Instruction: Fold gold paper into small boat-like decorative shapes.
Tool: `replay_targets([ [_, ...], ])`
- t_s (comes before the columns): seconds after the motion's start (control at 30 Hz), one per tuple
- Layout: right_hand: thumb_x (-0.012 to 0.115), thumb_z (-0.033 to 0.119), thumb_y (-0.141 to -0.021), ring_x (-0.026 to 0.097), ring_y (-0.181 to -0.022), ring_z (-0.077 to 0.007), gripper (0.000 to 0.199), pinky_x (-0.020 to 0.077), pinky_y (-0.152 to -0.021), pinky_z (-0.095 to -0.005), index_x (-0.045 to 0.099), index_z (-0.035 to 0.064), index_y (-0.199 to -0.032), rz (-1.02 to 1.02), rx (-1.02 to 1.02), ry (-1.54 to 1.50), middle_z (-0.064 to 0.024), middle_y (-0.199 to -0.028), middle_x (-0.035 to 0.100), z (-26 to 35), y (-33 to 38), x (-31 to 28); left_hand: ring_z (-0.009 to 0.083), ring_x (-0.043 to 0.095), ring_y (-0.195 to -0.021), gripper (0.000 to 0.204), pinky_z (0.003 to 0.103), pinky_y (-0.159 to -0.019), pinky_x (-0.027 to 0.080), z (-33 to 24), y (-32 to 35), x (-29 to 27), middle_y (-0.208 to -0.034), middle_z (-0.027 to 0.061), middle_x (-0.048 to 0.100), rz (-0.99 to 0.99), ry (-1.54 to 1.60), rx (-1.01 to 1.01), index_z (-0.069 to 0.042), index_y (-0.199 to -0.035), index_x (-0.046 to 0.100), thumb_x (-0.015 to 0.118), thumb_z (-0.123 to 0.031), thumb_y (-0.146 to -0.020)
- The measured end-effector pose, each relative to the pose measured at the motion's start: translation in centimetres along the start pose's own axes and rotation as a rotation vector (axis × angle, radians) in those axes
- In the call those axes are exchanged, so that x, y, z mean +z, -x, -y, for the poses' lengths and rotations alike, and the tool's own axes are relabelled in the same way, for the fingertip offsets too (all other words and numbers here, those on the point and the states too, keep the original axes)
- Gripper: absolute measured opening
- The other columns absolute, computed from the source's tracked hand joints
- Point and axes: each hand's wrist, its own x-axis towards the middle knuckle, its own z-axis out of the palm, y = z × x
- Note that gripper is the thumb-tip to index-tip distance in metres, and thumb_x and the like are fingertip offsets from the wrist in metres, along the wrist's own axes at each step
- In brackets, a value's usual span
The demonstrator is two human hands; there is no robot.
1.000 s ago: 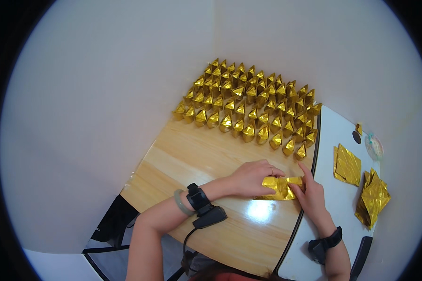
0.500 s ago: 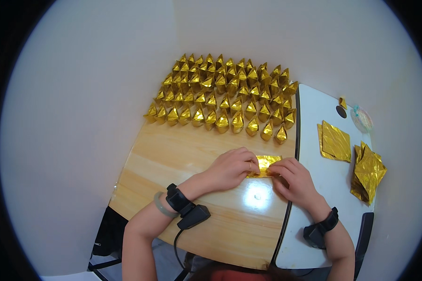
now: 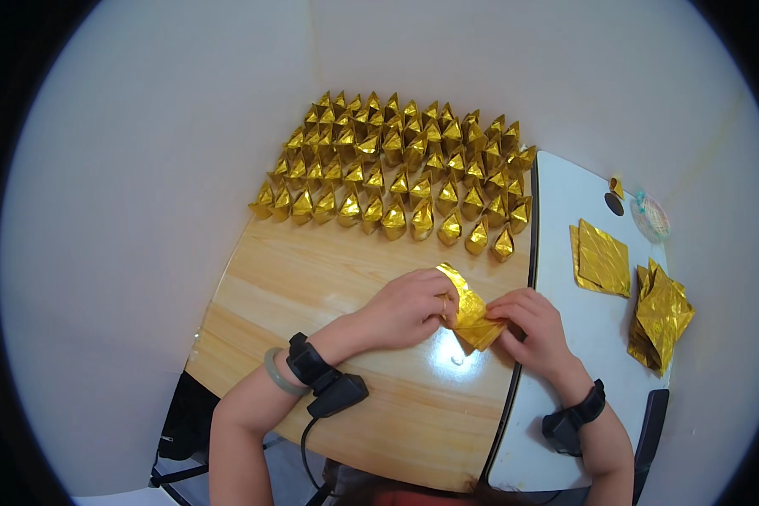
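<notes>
A sheet of gold foil paper [image 3: 471, 305], partly folded and tilted, is held between my two hands just above the wooden table. My left hand [image 3: 413, 309] has its fingers curled onto the sheet's left edge, with a ring on one finger. At the right end, my right hand [image 3: 531, 327] pinches the paper between thumb and fingers. Parts of the fingertips of both hands are hidden. Beyond them, folded gold paper ingots [image 3: 394, 221] stand in several close rows on the far part of the table.
The wooden table [image 3: 312, 278] adjoins a white table [image 3: 557, 194] on the right. On the white one lie a flat stack of gold paper [image 3: 604, 257], a fanned pile of gold paper [image 3: 662, 316], a dark round piece [image 3: 614, 203] and a small mesh basket [image 3: 650, 216]. Walls border the tables.
The gold paper has gone from lying flat to being lifted and turned at a slant, its right end now nearer me. My right hand has shifted slightly with it.
</notes>
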Motion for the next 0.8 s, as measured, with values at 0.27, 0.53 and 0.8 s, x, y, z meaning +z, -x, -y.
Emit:
replay_targets([
  [0.27,0.074,0.016,-0.066,0.057,-0.079,-0.0239,0.021,0.0489,-0.069,-0.0337,0.061,0.0097,-0.081,0.096,-0.063,0.022,-0.0031,-0.085,0.059,1.4,-0.7,-0.8,0.025,0.051,-0.096,0.02,0.036,-0.083,0.042,-1.5,-0.5,-0.3,-0.096,0.0027,0.056,0.001,-0.069,-0.102,-0.012,-0.077,0.06,0.076,-0.022,-0.07],
  [0.53,0.072,0.016,-0.077,0.059,-0.072,-0.0247,0.016,0.0495,-0.061,-0.034,0.061,0.0072,-0.085,0.087,0.214,-0.048,-0.0062,-0.08,0.059,1.5,0.0,0.0,0.0248,0.05,-0.096,0.022,0.036,-0.083,0.042,-1.2,-0.3,0.0,-0.096,0.0031,0.055,0.012,-0.066,-0.173,-0.012,-0.077,0.06,0.076,-0.025,-0.072],
  [0.8,0.066,0.002,-0.073,0.06,-0.081,-0.0244,0.018,0.0503,-0.073,-0.0345,0.064,0.0067,-0.09,-0.025,0.0,-0.026,-0.0072,-0.085,0.061,0.7,-0.5,0.2,0.0254,0.05,-0.098,0.01,0.037,-0.084,0.042,-0.8,-0.2,0.3,-0.098,0.003,0.055,0.011,0.001,-0.13,-0.012,-0.082,0.063,0.07,-0.016,-0.076],
])
